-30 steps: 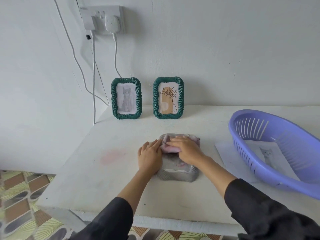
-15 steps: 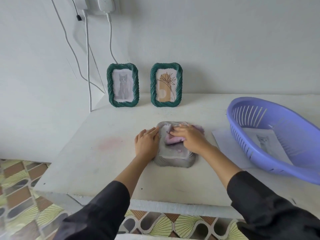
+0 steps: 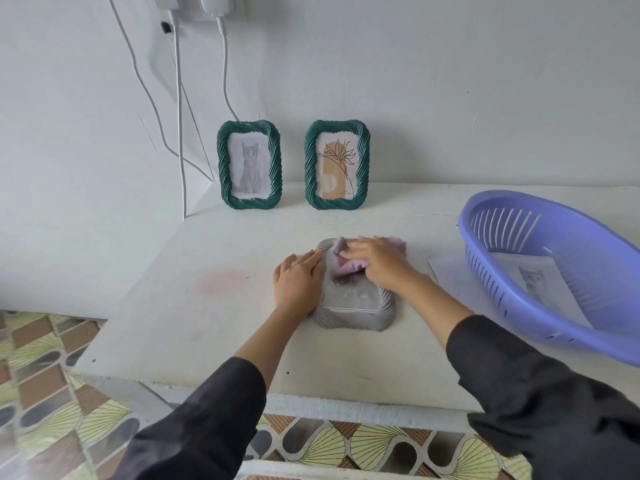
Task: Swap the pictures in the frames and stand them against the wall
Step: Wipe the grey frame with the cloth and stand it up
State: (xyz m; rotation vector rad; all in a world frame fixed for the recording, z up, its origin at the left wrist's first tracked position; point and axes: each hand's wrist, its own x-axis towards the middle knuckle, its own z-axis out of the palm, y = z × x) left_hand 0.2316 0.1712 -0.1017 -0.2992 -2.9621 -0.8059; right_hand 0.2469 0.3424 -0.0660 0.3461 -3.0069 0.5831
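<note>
Two green rope-edged frames stand against the wall: the left frame [image 3: 248, 165] shows a grey cat, the right frame [image 3: 337, 165] a line-drawn plant. A third, grey frame [image 3: 356, 311] lies flat on the white table [image 3: 194, 327] in front of me. My left hand [image 3: 298, 280] lies flat along its left edge, fingers straight. My right hand [image 3: 377, 261] presses a pink cloth [image 3: 341, 268] onto the frame's upper part. The cloth and my right hand hide the frame's upper half.
A purple slotted basket [image 3: 554, 271] sits at the right with a printed cat picture [image 3: 531, 278] inside, resting partly on a white sheet [image 3: 446, 271]. White cables [image 3: 180, 133] hang down the wall at the back left. Patterned floor lies beyond the table's left and front edges.
My right hand has slid the pink cloth a little across the grey frame's upper part. My left hand stays at the frame's left edge. The view shifted slightly.
</note>
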